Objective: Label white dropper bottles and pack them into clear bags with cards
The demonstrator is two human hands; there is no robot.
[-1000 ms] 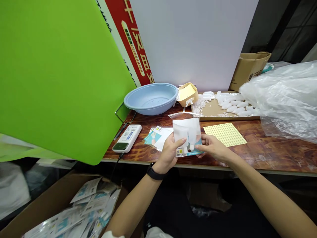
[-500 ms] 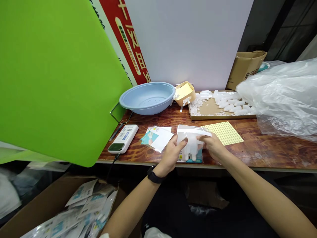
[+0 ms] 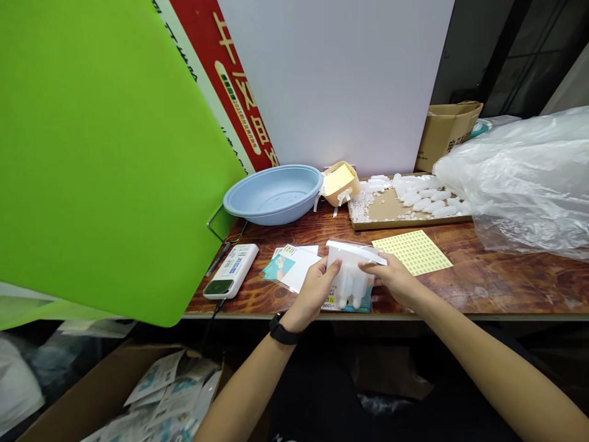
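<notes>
Between my two hands is a clear plastic bag [image 3: 350, 276] with white translucent tubes inside and a printed teal-and-white card showing at its lower end. A white strip runs across its top. My left hand [image 3: 317, 282] pinches the bag's left side, thumb on the front. My right hand [image 3: 389, 273] grips the upper right side, fingers near the strip. A few flat bags with printed cards [image 3: 294, 267] lie just left of the held bag. Partly behind my right hand is a yellow sheet of small stickers [image 3: 416, 253].
A blue basin [image 3: 273, 193] stands at the back beside a tan tape-roll-like holder [image 3: 353, 185]. A cardboard tray [image 3: 386, 209] holds white tubes and small caps. A white device [image 3: 234, 270] lies at left. Below is a carton of filled bags [image 3: 156, 380]; a large plastic bag [image 3: 529, 178] sits right.
The white strip at the bag's top now lies flatter and lower across the opening. My right hand has shifted slightly left along it. The view has tilted a little.
</notes>
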